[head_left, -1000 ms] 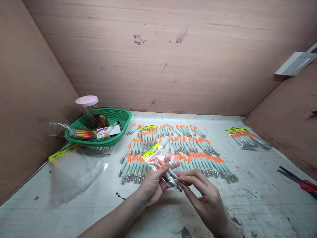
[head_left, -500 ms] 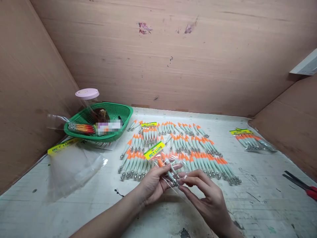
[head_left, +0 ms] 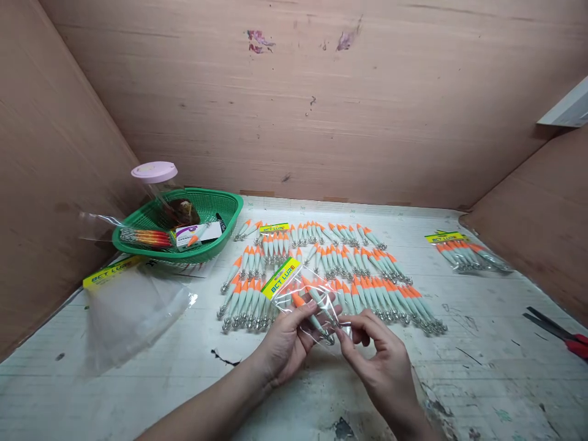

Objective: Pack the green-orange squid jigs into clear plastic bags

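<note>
While both hands pinch it, the clear bag [head_left: 301, 293] hangs just above the table's [head_left: 459, 373] near middle, with a yellow BCT LURE header up-left and orange-and-pale-green lures inside. Left hand [head_left: 285, 343] grips its middle, right hand [head_left: 383, 364] nips the lower end. Table: white, ruled, scuffed. Lure rows [head_left: 367, 275] just behind. Plywood walls [head_left: 321, 122] on three sides.

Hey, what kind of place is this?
Likely a small fishing-tackle packing bench: rows of orange and pale green squid lures cover the worn white table, the left hand and right hand hold a clear plastic bag with a yellow header, and empty clear bags lie nearby.
</note>
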Action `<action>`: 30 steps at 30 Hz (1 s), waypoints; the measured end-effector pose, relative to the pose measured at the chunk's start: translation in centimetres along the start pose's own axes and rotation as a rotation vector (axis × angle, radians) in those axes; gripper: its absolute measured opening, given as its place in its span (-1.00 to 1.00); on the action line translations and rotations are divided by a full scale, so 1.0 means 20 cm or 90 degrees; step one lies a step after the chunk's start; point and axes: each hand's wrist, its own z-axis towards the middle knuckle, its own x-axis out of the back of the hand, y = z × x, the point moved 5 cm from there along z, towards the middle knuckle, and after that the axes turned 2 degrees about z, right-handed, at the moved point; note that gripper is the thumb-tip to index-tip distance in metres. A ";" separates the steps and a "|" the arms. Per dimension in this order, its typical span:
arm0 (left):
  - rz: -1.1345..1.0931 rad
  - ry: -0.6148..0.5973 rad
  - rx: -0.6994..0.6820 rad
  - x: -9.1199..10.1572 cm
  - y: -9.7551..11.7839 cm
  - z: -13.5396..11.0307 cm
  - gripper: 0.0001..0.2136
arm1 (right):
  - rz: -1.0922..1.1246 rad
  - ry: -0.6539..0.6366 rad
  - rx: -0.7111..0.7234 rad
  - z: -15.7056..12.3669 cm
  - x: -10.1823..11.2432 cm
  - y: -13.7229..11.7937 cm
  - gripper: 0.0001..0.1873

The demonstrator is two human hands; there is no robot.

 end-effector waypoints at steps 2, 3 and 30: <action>-0.005 0.007 0.003 0.01 0.00 0.01 -0.78 | -0.015 -0.014 0.027 0.01 0.01 0.00 -0.94; -0.007 0.009 0.005 0.01 0.00 0.01 -0.77 | -0.022 -0.022 0.040 0.01 0.02 0.00 -0.94; -0.030 -0.019 -0.006 0.01 -0.02 0.00 -0.62 | -0.033 -0.110 0.097 0.00 -0.04 0.01 -0.74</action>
